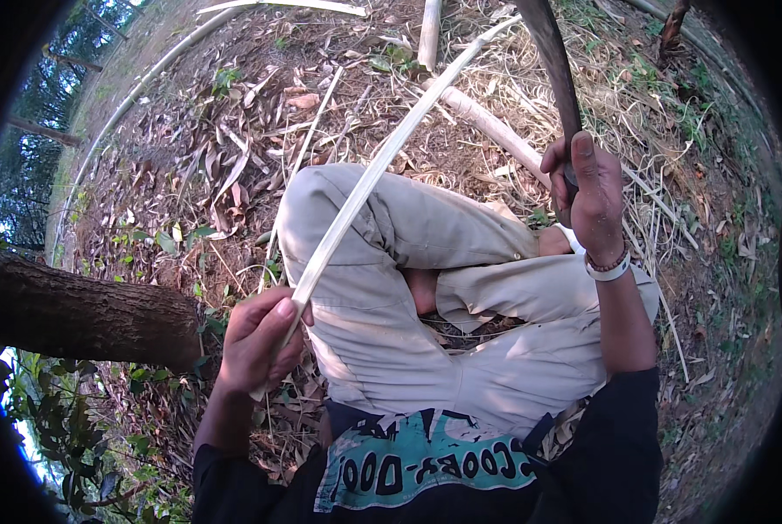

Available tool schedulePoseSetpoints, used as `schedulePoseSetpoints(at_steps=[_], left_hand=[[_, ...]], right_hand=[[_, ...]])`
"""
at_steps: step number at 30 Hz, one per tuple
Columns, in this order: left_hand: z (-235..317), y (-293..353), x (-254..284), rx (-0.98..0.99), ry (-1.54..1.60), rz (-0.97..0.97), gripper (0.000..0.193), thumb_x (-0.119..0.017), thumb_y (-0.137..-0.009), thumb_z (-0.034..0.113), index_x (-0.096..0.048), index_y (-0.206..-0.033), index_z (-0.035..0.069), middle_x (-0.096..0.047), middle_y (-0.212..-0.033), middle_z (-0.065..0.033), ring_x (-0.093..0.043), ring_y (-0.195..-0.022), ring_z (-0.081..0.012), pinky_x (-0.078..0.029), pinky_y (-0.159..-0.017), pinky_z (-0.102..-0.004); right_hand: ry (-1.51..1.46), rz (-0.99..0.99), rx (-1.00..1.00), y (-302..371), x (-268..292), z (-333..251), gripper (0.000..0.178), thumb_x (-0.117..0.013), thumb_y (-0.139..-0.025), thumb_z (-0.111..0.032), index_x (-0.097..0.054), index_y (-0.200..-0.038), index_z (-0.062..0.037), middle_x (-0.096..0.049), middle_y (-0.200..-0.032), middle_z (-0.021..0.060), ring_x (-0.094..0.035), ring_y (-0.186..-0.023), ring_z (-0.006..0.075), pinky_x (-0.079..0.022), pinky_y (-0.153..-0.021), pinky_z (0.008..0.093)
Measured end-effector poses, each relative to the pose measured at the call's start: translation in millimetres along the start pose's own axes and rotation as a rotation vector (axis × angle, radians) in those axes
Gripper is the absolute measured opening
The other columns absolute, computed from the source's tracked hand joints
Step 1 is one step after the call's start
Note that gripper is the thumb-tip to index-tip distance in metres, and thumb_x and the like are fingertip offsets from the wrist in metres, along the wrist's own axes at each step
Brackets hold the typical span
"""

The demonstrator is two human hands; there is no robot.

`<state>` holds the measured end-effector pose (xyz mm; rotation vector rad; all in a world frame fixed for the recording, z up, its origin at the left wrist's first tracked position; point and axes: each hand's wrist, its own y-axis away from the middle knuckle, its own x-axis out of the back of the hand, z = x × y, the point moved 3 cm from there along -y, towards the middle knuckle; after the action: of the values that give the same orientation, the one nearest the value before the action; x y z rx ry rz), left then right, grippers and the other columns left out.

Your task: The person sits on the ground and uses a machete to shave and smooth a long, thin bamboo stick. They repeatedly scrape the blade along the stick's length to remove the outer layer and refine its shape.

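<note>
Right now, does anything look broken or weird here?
Nothing looks broken. The left hand holds a long pale bamboo strip that slants over the knee, and the right hand grips a dark curved blade. Dry leaves litter the ground.

- Bamboo strip [382, 162]: long, thin, pale and flat, slightly bowed. Runs from the left hand [260, 341] at about 7 o'clock up toward 1 o'clock, crossing the raised knee; far end lies among dry leaves on the ground.
- Curved blade [555, 61]: dark, narrow, arched, upright. Handle clasped in the right hand [588, 192] at 2 o'clock; tip passes out at 12 o'clock.
</note>
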<state>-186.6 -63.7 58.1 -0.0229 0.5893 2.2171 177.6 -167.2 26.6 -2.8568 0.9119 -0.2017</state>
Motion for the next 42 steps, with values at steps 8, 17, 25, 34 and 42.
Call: schedulePoseSetpoints(at_steps=[8, 17, 25, 34, 42], left_hand=[[-28, -187, -54, 0.072, 0.199, -0.094, 0.021, -0.042, -0.102, 0.020, -0.052, -0.096, 0.003, -0.042, -0.060, 0.0011, -0.035, -0.039, -0.0055, -0.028, -0.031, -0.0202], [-56, -196, -71, 0.394, 0.243, -0.082, 0.020, -0.040, -0.104, 0.023, -0.051, -0.096, 0.008, -0.037, -0.058, 0.0021, -0.029, -0.038, -0.0047, -0.023, -0.031, -0.0207], [-59, -200, -67, 0.418, 0.362, -0.090, 0.024, -0.042, -0.103, 0.029, -0.048, -0.090, 0.011, -0.031, -0.056, 0.0055, -0.025, -0.038, -0.0036, -0.019, -0.031, -0.0204], [-62, -200, -64, 0.447, 0.340, -0.080, 0.020, -0.042, -0.102, 0.025, -0.045, -0.088, 0.011, -0.030, -0.056, 0.0054, -0.024, -0.039, -0.0039, -0.020, -0.032, -0.0213], [-62, -195, -62, 0.480, 0.343, -0.075, 0.024, -0.039, -0.104, 0.028, -0.045, -0.089, 0.010, -0.028, -0.057, 0.0054, -0.021, -0.039, -0.0037, -0.019, -0.032, -0.0201]], right_hand=[[0.646, -0.134, 0.146, 10, -11, 46, 0.059, -0.050, -0.096, -0.051, -0.061, -0.068, -0.0012, -0.053, -0.053, 0.0188, -0.059, -0.054, 0.0378, -0.043, -0.051, 0.0445], [0.818, -0.317, 0.175, 9, -50, 58, 0.055, -0.049, -0.095, -0.054, -0.056, -0.072, -0.0047, -0.059, -0.057, 0.0147, -0.063, -0.054, 0.0334, -0.048, -0.050, 0.0445], [1.019, -0.422, 0.136, -18, -50, 87, 0.051, -0.051, -0.095, -0.050, -0.054, -0.069, -0.0064, -0.058, -0.057, 0.0146, -0.062, -0.056, 0.0345, -0.047, -0.050, 0.0452], [0.936, -0.404, 0.121, -32, -42, 100, 0.050, -0.049, -0.096, -0.047, -0.056, -0.068, -0.0063, -0.055, -0.055, 0.0171, -0.059, -0.057, 0.0395, -0.046, -0.053, 0.0489], [0.992, -0.470, 0.126, -32, -38, 94, 0.058, -0.044, -0.097, -0.053, -0.061, -0.070, -0.0041, -0.057, -0.053, 0.0163, -0.060, -0.051, 0.0382, -0.048, -0.051, 0.0469]])
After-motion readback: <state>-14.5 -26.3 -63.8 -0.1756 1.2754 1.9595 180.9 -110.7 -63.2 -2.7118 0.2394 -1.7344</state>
